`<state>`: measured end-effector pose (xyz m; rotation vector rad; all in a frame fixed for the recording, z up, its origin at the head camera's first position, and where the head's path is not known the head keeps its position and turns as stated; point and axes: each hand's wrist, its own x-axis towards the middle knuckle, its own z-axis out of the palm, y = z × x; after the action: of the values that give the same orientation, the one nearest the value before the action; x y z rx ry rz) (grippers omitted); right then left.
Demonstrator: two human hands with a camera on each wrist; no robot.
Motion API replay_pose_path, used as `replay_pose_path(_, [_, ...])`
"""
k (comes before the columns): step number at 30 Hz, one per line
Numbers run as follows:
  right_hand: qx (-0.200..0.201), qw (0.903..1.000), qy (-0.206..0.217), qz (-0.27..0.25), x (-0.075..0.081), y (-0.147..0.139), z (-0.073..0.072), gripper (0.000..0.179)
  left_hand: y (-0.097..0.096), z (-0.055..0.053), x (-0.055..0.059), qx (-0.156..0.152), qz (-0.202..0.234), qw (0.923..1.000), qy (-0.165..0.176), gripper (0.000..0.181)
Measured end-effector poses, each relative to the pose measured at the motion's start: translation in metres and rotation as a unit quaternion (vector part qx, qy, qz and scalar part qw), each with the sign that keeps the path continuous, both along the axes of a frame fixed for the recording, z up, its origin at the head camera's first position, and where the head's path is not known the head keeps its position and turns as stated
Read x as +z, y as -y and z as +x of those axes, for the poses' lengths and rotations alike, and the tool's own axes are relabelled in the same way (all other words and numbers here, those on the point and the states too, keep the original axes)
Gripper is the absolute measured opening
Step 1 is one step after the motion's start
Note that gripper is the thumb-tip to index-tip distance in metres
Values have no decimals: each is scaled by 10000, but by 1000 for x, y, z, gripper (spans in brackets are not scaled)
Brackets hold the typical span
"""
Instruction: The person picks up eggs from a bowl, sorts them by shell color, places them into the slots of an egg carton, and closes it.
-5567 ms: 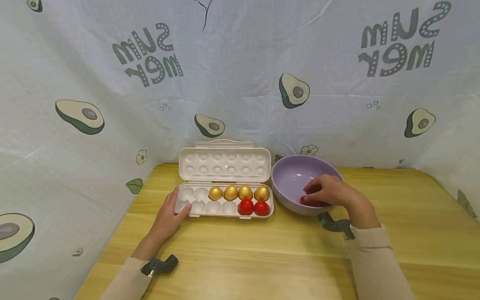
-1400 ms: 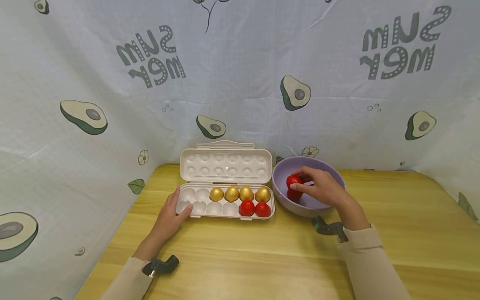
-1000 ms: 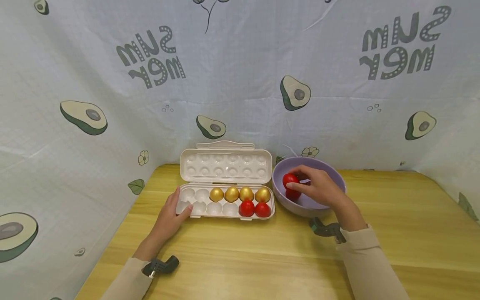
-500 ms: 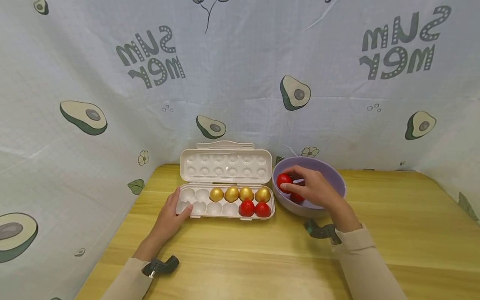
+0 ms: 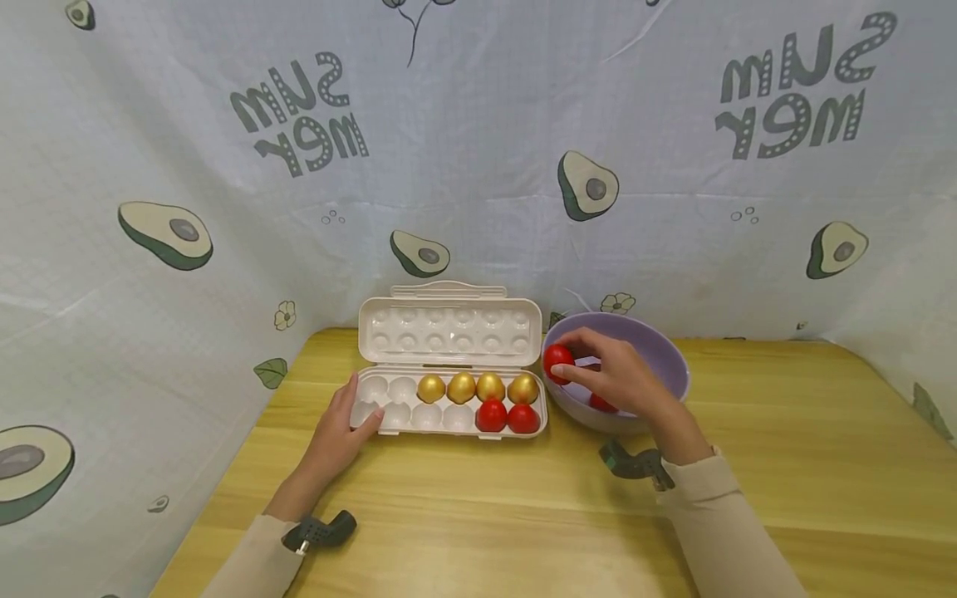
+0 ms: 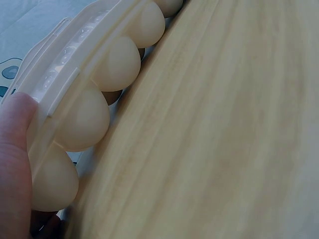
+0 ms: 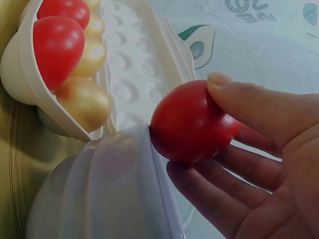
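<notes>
My right hand (image 5: 616, 378) pinches a red egg (image 7: 192, 122) between thumb and fingers, at the left rim of a purple bowl (image 5: 664, 357). Inside the bowl lies more red egg (image 5: 601, 404), partly hidden by the hand. To the left stands a cream egg carton (image 5: 441, 432), its lid (image 5: 450, 322) thrown back. Several gold eggs (image 5: 461, 387) fill the right part of its back row, with two red eggs (image 5: 491, 415) at the front right. My left hand (image 5: 338, 438) holds the carton's left end, thumb (image 6: 17, 119) over the front rim.
The wooden table (image 5: 478, 515) stretches in front of the carton and to the right of the bowl. Behind them hangs a pale curtain (image 5: 493, 149) printed with avocados. A dark camera mount sits on each wrist.
Over the last seconds my right hand has lifted a red egg inside the bowl and carried it left to the rim by the carton. The left hand and carton stay put.
</notes>
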<state>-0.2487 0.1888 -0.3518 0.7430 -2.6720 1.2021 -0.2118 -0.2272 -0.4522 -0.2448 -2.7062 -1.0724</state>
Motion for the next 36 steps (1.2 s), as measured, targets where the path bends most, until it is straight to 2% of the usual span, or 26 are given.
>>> replay_pose_path(8, [259, 9991, -39, -336, -1, 6, 1, 37, 0, 0, -1, 16, -15, 10000, -24, 81])
replay_pose_path(14, [205, 9989, -6, -420, -3, 10, 2, 37, 0, 1, 0, 12, -22, 10000, 54, 83])
replay_pose_path(21, [239, 9968, -212, -726, -5, 17, 1, 35, -1, 1, 2, 27, 46, 9999, 138, 83])
replay_pose_path(28, [263, 9954, -364, -845, -7, 24, 1, 36, -1, 0, 2, 28, -6, 10000, 64, 82])
replay_pose_path(36, [322, 9939, -303, -1007, -11, 35, 4, 36, -3, 1, 2, 81, 4, 9999, 70, 82])
